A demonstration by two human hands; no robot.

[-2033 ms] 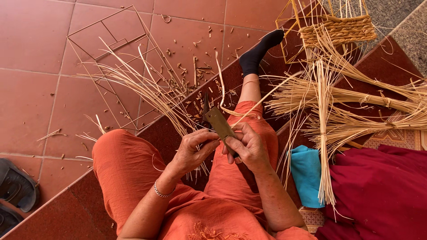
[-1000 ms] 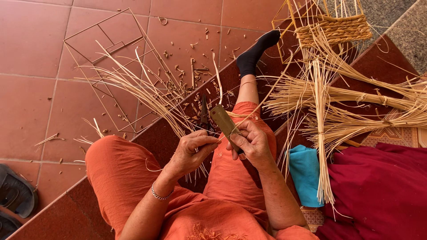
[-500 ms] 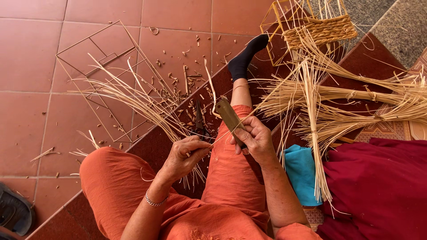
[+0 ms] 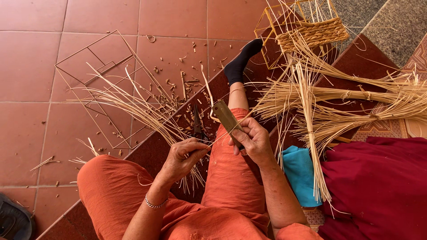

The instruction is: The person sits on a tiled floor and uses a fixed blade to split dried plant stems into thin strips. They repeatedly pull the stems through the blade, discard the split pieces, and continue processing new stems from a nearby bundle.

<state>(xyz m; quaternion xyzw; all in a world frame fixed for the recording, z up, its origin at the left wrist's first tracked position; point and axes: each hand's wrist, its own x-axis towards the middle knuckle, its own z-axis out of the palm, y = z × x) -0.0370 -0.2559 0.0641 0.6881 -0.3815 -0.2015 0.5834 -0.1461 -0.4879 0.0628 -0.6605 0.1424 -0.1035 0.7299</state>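
Seated on a tiled step, orange trousers, one leg stretched out in a black sock [image 4: 242, 60]. Right hand [image 4: 253, 141] clamped around the handle of a broad flat knife [image 4: 224, 116], blade angled up and away. Left hand [image 4: 184, 155] pinching a thin cane strand [image 4: 212, 143], close beside the right, the strand running across to the blade. Loose bundle of split cane [image 4: 133, 109] fanned over the floor to the left; tied cane bundles [image 4: 356, 106] on the right, half-woven wire-framed basket [image 4: 311, 31] beyond. Dark scissors [image 4: 197, 121] lying among cane scraps near the knee.
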